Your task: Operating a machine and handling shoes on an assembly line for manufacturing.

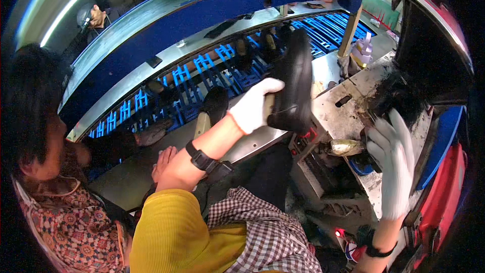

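At a blue conveyor, our left hand grips a black shoe sole-out for checking; right hand, at three o'clock, rests open on the grimy machine.

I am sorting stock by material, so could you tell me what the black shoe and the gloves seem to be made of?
The black shoe looks like smooth leather or a synthetic, given its dull sheen. The glove on the left hand and on the right hand look like white knitted cotton: matte, soft and ribbed.
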Tool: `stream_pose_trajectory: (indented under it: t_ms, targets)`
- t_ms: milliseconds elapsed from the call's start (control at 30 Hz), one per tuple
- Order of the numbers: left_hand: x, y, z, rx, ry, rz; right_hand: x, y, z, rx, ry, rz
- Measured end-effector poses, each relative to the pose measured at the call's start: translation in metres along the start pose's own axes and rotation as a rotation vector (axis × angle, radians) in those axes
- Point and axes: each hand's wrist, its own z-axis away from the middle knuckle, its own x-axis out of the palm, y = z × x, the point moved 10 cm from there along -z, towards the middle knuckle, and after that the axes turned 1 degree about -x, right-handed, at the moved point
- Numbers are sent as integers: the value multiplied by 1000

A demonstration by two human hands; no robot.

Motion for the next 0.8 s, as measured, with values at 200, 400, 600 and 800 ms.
stream_pose_trajectory:
  t_ms: [200, 400, 600, 800]
  targets:
    - [106, -62, -91, -177, -140, -86, -1, 29, -69, 155, 13, -328]
    - [139, -59, -149, -109, -174, -928, -73, 37, -81, 248, 58, -572]
    - [261, 49, -125, 976, -347, -1127, -198, 52, -136, 43, 616, 345]
    - [360, 72, -133, 1452, -475, -1241, -186, 83, -171, 368, 482, 1263]
